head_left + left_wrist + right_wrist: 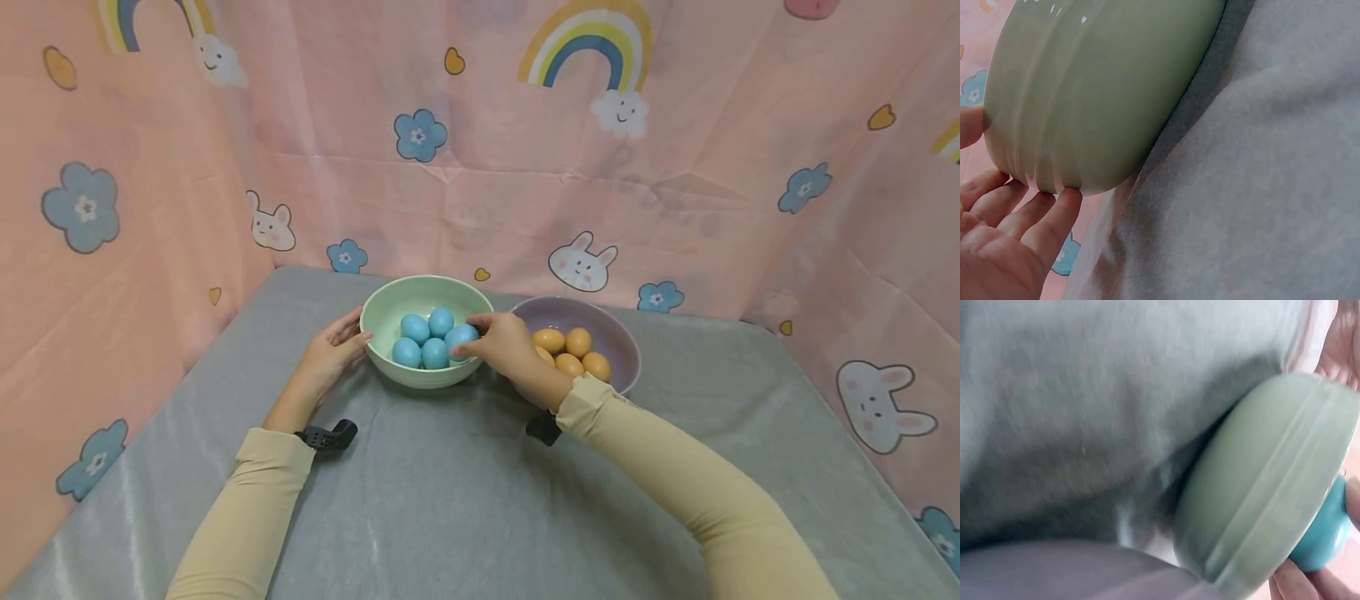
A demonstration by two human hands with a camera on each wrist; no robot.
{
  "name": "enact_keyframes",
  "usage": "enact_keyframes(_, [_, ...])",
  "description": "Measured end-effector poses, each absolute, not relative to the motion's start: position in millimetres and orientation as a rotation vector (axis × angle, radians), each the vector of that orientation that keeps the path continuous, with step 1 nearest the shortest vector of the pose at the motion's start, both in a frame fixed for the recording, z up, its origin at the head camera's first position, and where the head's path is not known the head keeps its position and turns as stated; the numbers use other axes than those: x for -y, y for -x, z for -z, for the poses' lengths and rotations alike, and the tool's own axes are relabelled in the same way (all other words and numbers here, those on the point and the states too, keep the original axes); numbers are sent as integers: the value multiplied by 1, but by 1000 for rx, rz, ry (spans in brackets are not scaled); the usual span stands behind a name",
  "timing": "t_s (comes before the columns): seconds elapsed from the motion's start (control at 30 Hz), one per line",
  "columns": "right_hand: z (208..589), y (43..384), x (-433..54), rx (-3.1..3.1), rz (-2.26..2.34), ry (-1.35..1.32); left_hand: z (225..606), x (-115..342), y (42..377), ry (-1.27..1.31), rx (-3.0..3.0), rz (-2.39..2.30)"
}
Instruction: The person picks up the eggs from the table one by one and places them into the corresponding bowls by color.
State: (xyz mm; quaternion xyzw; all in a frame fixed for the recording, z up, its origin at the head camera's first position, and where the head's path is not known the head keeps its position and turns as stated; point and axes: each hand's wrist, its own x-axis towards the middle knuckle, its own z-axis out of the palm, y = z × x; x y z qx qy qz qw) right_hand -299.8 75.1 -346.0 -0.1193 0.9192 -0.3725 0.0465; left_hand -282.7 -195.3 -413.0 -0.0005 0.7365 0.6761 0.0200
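Note:
A pale green bowl point(427, 378) stands near the back of the table with several blue eggs point(435, 353) lying in it. My left hand point(330, 354) steadies its left side; in the left wrist view the fingertips point(1063, 209) touch the outer wall and the thumb is at the rim. Over the bowl's right edge, my right hand point(506, 346) pinches one blue egg point(459, 336) between thumb and fingers. The right wrist view shows that egg point(1321, 534) beside the rim, partly hidden by the bowl wall point(1260, 469).
To the right of the green bowl is a purple bowl point(628, 350) holding several orange-brown eggs point(577, 342); my right wrist partly covers it. A grey cloth point(420, 500) covers the table. Behind and at the sides hangs a pink patterned curtain point(337, 108).

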Motion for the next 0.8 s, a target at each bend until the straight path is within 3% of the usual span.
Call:
enact_keyframes(0.6, [343, 325, -61, -2857, 612, 565, 414, 195, 284, -31, -2270, -2121])
enact_keyframes(0.8, [345, 323, -66, -2820, 830, 467, 414, 194, 282, -63, -2256, -2145])
